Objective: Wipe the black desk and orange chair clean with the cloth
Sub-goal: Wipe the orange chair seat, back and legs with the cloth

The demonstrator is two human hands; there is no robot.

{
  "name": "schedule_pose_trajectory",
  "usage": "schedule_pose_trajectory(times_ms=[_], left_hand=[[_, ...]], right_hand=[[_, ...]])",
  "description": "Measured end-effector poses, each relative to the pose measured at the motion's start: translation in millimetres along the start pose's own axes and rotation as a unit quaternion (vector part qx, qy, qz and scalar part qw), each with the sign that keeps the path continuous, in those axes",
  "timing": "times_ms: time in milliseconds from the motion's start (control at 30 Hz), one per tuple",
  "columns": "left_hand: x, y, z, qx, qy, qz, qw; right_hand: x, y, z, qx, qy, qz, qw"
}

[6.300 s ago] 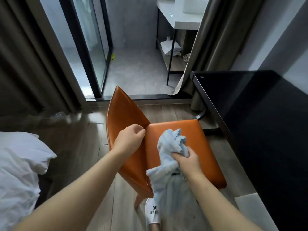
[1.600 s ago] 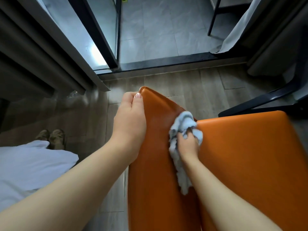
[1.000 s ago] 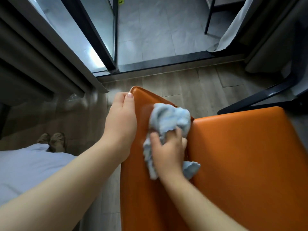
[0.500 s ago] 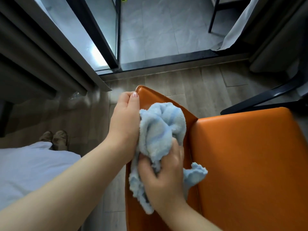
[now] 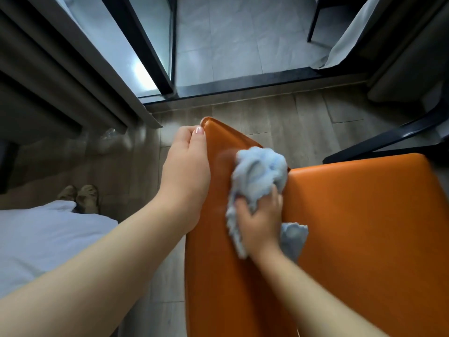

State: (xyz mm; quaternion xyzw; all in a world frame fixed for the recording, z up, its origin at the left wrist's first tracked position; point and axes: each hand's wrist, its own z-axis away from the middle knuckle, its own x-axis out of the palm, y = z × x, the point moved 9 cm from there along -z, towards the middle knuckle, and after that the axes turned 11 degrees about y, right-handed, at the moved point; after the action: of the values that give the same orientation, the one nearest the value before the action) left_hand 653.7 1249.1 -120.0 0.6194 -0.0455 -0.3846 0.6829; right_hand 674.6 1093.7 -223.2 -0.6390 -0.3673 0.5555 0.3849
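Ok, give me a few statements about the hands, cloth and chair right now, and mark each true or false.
1. The right hand grips the light blue cloth. True.
2. The cloth lies on the wooden floor. False: it is pressed against the orange chair, at its backrest.
3. The left hand holds the backrest's top edge. True.
4. The left hand's fingers pinch the cloth. False: they touch only the chair.

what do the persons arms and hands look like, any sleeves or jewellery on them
Both forearms are bare as far as the frame shows, with no sleeves in view. No watch, bracelet or ring is visible on the left hand or the right hand. The left thumbnail is short, with a pale glossy finish. The right hand is slightly motion-blurred.
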Motion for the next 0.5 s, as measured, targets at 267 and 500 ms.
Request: schedule_pose_trajectory(times_ms=[267, 500], left_hand=[[2, 1, 3, -0.002, -0.021, -0.011, 1.000], [3, 1, 4, 0.003, -0.029, -0.007, 1.000]], right_hand=[[8, 45, 9, 0.179, -0.074, 0.047, 0.980], [16, 144, -7, 0.313, -0.132, 0.167, 0.926]])
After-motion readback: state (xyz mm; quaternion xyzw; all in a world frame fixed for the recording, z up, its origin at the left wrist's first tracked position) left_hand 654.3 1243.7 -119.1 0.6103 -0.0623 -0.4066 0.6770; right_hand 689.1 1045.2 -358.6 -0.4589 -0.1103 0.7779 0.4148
